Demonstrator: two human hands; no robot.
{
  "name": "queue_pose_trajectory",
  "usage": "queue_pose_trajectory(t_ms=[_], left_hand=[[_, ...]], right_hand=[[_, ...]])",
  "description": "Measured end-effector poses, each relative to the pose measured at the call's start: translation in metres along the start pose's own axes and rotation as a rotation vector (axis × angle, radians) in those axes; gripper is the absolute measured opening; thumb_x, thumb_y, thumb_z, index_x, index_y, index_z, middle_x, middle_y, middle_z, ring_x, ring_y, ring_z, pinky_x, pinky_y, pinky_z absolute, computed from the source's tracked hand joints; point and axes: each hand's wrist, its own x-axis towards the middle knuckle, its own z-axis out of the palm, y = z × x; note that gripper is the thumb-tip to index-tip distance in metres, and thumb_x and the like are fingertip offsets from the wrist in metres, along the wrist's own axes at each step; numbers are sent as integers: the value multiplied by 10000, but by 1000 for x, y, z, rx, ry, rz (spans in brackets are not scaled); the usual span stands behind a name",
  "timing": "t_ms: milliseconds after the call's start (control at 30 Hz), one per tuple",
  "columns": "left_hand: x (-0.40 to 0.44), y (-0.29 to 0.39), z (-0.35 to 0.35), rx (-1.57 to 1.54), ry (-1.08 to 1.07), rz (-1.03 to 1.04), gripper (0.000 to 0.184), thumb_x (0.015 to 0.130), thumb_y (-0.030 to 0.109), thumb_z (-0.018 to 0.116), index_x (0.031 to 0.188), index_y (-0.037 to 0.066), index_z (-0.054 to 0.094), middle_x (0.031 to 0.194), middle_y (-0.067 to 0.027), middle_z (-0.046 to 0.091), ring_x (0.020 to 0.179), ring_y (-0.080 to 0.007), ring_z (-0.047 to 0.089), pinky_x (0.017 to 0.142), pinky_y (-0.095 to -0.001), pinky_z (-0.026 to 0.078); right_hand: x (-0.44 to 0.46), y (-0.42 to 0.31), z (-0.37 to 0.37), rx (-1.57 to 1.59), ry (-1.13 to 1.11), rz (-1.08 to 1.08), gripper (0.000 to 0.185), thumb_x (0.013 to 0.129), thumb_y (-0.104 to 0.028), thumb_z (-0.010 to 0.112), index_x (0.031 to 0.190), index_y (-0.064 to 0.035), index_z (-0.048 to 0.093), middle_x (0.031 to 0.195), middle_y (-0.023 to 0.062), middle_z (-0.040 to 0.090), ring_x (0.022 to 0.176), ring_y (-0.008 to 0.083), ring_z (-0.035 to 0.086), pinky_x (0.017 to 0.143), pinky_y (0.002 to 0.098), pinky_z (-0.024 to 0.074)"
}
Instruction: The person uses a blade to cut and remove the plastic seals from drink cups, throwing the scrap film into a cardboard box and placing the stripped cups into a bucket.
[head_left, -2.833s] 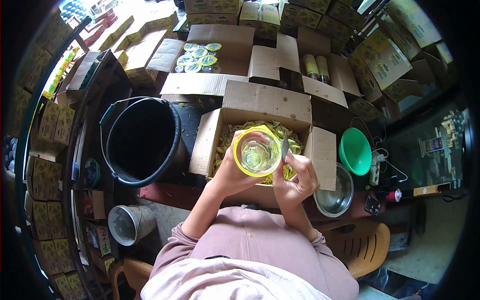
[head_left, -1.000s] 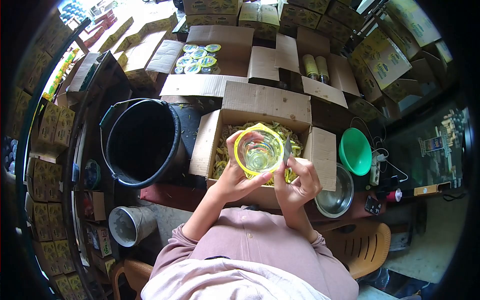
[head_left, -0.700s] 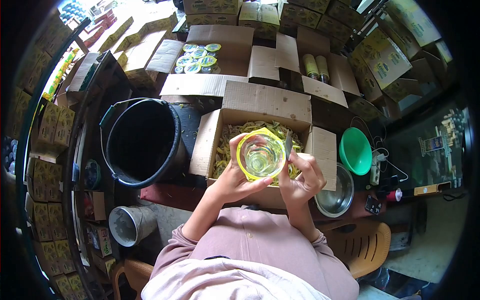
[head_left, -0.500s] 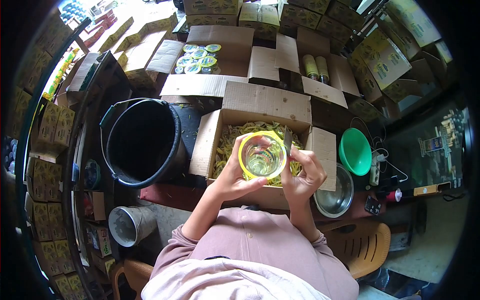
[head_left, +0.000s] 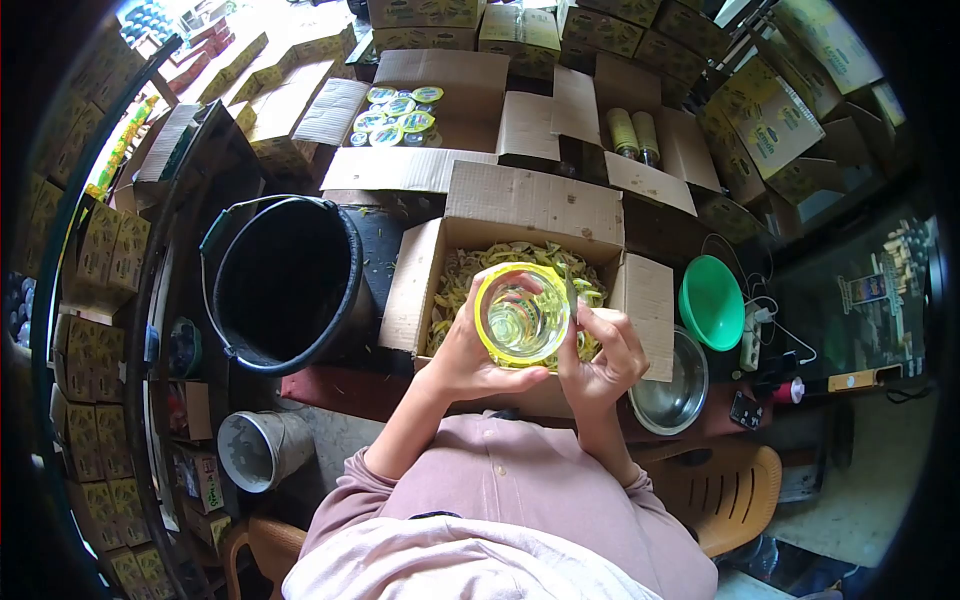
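Note:
My left hand [head_left: 462, 355] is wrapped round a clear plastic cup [head_left: 522, 315] with a yellow rim, its round end facing me. Close against the cup's right edge, my right hand [head_left: 603, 352] pinches a small dark blade [head_left: 571, 296], seen nearly edge-on. Both hands are above an open cardboard box [head_left: 535, 205] full of yellow-green strips [head_left: 470, 262]. The fingers of my left hand behind the cup are partly hidden.
A large black bucket [head_left: 355, 290] stands left of the box, with a grey bucket [head_left: 300, 440] lower down. At right are a green bowl [head_left: 710, 303] and a metal bowl [head_left: 668, 382]. Behind, an open box [head_left: 450, 75] holds several lidded cups [head_left: 397, 105].
The cup has turned and shifted slightly in my left hand. My right hand has moved a little right and down, and the blade now shows more edge-on.

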Motion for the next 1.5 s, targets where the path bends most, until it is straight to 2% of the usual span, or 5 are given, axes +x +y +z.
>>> queue_pose_trajectory(t_ms=[100,633,1033,1267,1500], left_hand=[[2,4,-1,233,19,21,745,563,110,774,1183,2,375,1078,-120,494,992,-213,526,853,-311,431],[2,-3,0,170,106,-69,657,553,65,763,1116,4,430,1064,-141,456,1011,-265,480,874,-336,414],[3,3,-5,257,21,5,653,546,44,755,1113,2,435,1055,-144,446,1006,-285,461,860,-336,408],[-3,4,-2,351,-65,55,798,585,75,776,1216,14,291,1176,-127,339,1020,-206,493,863,-304,456],[-6,-5,-3,234,-46,62,827,589,68,773,1228,14,252,1144,-116,350,1026,-201,489,863,-289,450]], right_hand=[[0,1,-1,35,-27,34,254,656,68,659,882,-45,635,711,76,589,625,165,592,571,259,477],[-5,-2,-6,63,84,90,220,669,42,669,872,-33,628,719,80,604,618,144,601,552,249,477],[-4,-3,-4,66,-37,90,249,649,65,657,872,-42,637,703,80,602,615,151,600,570,248,479],[-3,3,-5,92,-42,74,271,644,70,651,888,-47,639,711,74,601,632,154,599,576,245,477],[-7,1,-7,96,7,72,240,650,58,670,866,-42,636,713,79,604,625,152,605,569,249,485]])
